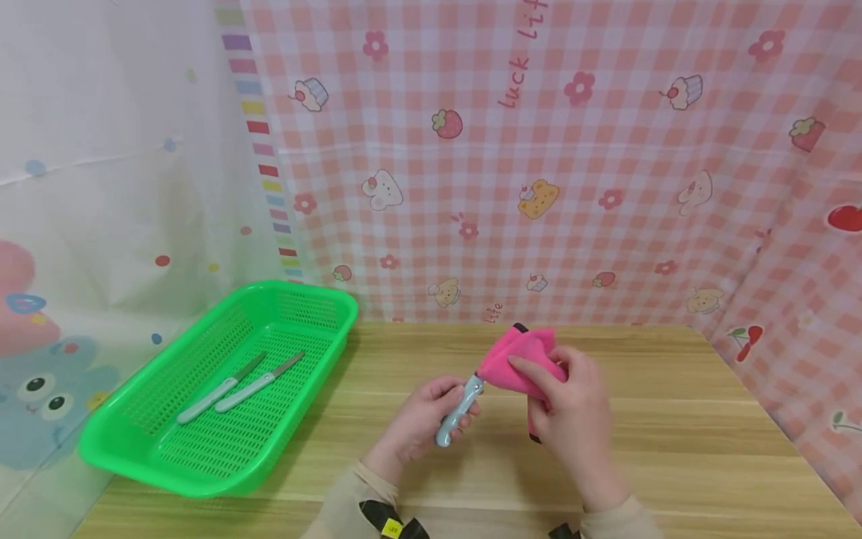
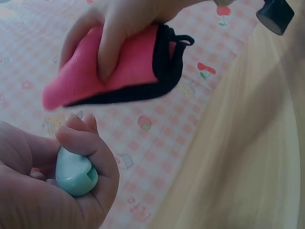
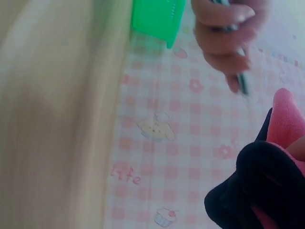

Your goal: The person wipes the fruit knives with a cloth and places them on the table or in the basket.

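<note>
My left hand (image 1: 426, 419) grips a knife by its pale blue handle (image 1: 459, 413), which tilts up toward the right. In the left wrist view the rounded handle end (image 2: 76, 172) pokes out of the curled fingers. Most of the blade is hidden behind a folded pink cloth (image 1: 518, 363) with black edging. My right hand (image 1: 572, 419) pinches this cloth between thumb and fingers, right at the top of the handle. A black hanging loop (image 2: 185, 40) shows at one corner of the cloth. Both hands are raised over the table.
A green plastic basket (image 1: 316, 397) with perforated sides stands at the left on the wooden table (image 1: 673, 449). Inside lie two more knives, a left one (image 1: 209, 400) and a right one (image 1: 245, 393), side by side. Patterned curtains (image 1: 417, 165) enclose the table.
</note>
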The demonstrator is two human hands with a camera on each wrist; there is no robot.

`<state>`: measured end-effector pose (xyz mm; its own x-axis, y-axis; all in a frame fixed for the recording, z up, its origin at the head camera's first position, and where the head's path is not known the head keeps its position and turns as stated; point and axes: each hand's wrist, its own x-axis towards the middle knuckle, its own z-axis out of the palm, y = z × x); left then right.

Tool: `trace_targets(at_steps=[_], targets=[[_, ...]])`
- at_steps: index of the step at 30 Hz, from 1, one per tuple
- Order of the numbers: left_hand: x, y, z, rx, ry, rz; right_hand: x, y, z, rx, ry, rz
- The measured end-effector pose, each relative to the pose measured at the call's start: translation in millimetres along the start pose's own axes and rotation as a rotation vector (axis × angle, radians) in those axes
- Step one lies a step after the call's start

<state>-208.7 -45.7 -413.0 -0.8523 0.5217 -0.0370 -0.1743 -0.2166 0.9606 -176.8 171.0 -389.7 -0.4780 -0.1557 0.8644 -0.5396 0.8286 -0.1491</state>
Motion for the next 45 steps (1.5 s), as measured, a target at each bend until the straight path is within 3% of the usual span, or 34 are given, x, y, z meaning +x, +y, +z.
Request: trace_targets(at_steps=[5, 15, 34, 45], targets=[[-2.5, 0.1, 6.5, 0.029, 0.004, -0.006, -5.0, -5, 10, -0.024, 0.006, -0.036], [-5.7, 2.8, 6.9, 0.054, 0.009, -0.023, -7.7, -5, 12, -0.024, -0.015, 0.019], [-5.3, 3.3, 7.5, 0.107, -0.060, 0.011, -0.1, 18, -5, -0.089, 0.025, 0.140], [-4.3, 3.2, 7.1, 0.121, -0.050, 0.017, 1.5, 24, -10, -0.098, 0.023, 0.152]])
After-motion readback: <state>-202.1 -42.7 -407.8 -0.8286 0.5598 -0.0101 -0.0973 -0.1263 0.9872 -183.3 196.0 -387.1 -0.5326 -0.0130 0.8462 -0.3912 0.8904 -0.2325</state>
